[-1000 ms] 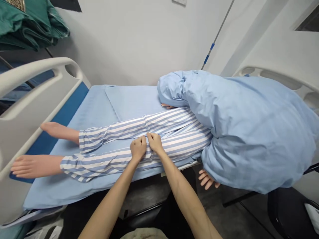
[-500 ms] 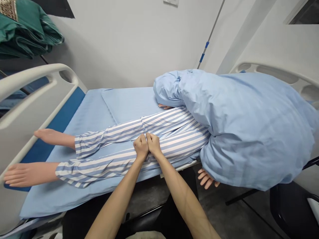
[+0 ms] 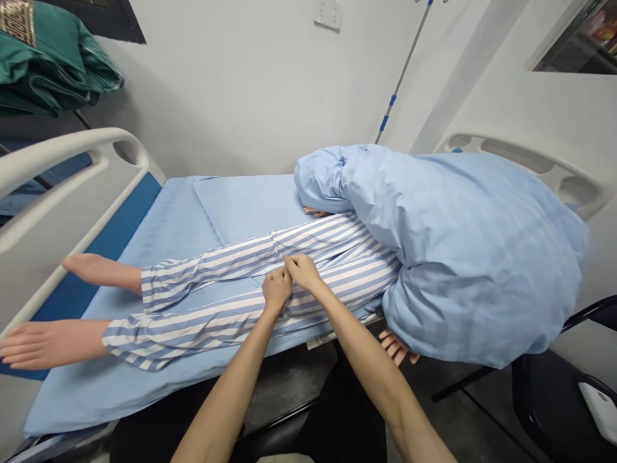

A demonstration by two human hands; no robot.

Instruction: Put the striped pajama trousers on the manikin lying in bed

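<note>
The left hand and right hand sat close together near the middle of the frame, fingers curled and seeming to pinch the striped trousers between the legs of a manikin, though the exact grip was hard to tell. The manikin lay across a bed, its legs dressed and uncovered, its bare feet at lower left. A bunched blue quilt covered the upper body at right, and nothing showed of what lay beneath it.
</note>
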